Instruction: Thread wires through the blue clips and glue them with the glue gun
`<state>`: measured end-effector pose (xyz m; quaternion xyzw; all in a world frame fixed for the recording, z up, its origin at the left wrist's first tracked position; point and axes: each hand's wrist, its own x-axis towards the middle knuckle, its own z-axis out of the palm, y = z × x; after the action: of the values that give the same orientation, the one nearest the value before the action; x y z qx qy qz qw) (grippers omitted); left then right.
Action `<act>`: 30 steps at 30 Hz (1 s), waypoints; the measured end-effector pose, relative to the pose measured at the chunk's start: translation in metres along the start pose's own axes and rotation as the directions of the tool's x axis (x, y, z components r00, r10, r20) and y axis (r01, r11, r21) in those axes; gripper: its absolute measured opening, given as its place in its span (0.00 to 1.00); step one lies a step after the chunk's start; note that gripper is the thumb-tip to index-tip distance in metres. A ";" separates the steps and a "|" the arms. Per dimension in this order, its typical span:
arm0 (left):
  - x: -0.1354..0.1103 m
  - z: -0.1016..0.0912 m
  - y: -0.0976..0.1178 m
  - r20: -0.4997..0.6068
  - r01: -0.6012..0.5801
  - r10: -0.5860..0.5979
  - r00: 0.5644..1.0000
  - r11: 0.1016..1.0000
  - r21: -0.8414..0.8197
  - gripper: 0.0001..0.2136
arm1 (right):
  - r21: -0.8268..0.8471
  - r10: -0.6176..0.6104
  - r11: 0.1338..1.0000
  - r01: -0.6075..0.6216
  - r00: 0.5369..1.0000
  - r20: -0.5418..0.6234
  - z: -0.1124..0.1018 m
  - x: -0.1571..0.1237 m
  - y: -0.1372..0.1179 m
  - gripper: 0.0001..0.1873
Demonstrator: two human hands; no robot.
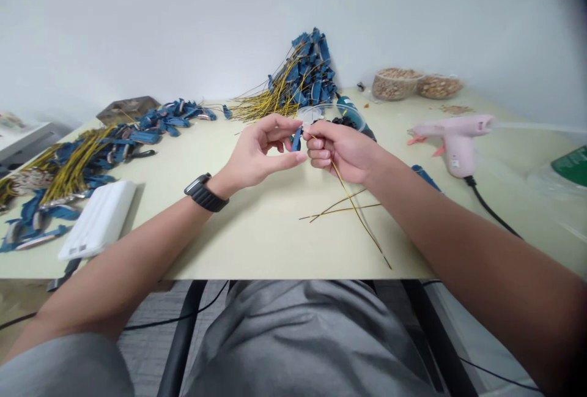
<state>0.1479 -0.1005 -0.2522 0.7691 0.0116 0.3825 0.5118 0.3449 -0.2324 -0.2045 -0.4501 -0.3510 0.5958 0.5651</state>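
Observation:
My left hand (pixel 261 149), with a black watch (pixel 206 192) on its wrist, pinches a small blue connector (pixel 297 139) at the fingertips. My right hand (pixel 339 152) meets it there, its fingers curled around a yellow wire (pixel 358 216) that hangs down toward the pale table (pixel 257 244). Whether the wire joins the connector is hidden by my fingers. Just below my right hand, a few loose yellow wires (pixel 339 210) lie on the tabletop.
Bundles of blue connectors with yellow wires lie in a heap (pixel 302 73) at the back and a spread (pixel 77 164) at the left. A white power bank (pixel 98 219) sits near the left edge. A pink glue gun (pixel 452 143) lies right, behind it bowls of granular material (pixel 394 84).

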 end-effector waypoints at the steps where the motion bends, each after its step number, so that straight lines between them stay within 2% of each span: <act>1: 0.000 0.000 0.000 -0.001 0.003 -0.003 1.000 1.000 0.004 0.31 | -0.007 -0.004 1.000 0.004 1.000 0.003 0.000 0.000 0.000 0.18; 15: -0.002 0.004 0.005 -0.067 0.028 -0.021 0.998 0.994 0.103 0.34 | -0.039 0.006 0.999 -0.006 1.000 0.001 0.001 0.001 0.001 0.21; 21: -0.002 0.006 0.007 -0.068 0.039 -0.032 0.997 0.994 0.098 0.35 | -0.023 0.007 1.000 -0.007 1.000 -0.003 0.004 -0.001 0.000 0.26; 25: -0.002 0.008 0.006 -0.083 0.037 -0.030 0.996 0.995 0.090 0.38 | -0.018 0.011 1.000 -0.011 1.000 0.010 0.003 0.000 0.000 0.26; 30: -0.002 0.009 0.005 -0.075 0.021 -0.014 0.997 0.994 0.103 0.38 | -0.003 -0.011 1.000 0.012 0.999 0.036 0.001 0.002 0.002 0.24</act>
<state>0.1505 -0.1104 -0.2509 0.7799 0.0571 0.4051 0.4737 0.3434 -0.2302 -0.2061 -0.4381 -0.3647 0.6000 0.5614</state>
